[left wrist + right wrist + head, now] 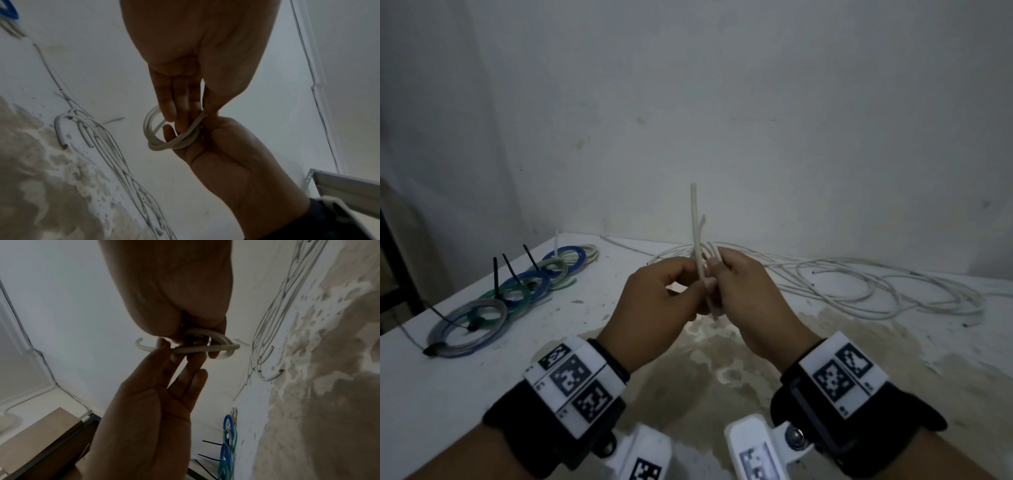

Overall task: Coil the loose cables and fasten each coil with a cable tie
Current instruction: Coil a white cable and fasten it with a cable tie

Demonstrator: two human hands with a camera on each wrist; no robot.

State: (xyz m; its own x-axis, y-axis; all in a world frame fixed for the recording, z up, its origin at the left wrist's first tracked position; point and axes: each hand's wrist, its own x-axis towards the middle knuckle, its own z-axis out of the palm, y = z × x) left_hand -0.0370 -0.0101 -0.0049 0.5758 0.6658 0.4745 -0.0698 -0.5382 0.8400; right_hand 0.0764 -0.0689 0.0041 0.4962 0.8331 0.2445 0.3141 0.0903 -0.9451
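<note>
**White coil held above the table**

A small white cable coil (172, 138) sits pinched between the left hand (654, 305) and right hand (753, 301), above the table (482, 377). Loose white cables (859, 287) sprawl right; tied coils (517, 294) line the left edge.

We see a white cable coil (702, 270) of a few small loops held upright at the centre of the frame, above the table, two of its cut ends pointing up. At right of centre, loose white cables (859, 284) lie in a slack tangle on the tabletop. At left, finished coils (517, 294) in blue, green and clear overlap in a diagonal row, black cable ties (496, 277) sticking up from them.
</note>
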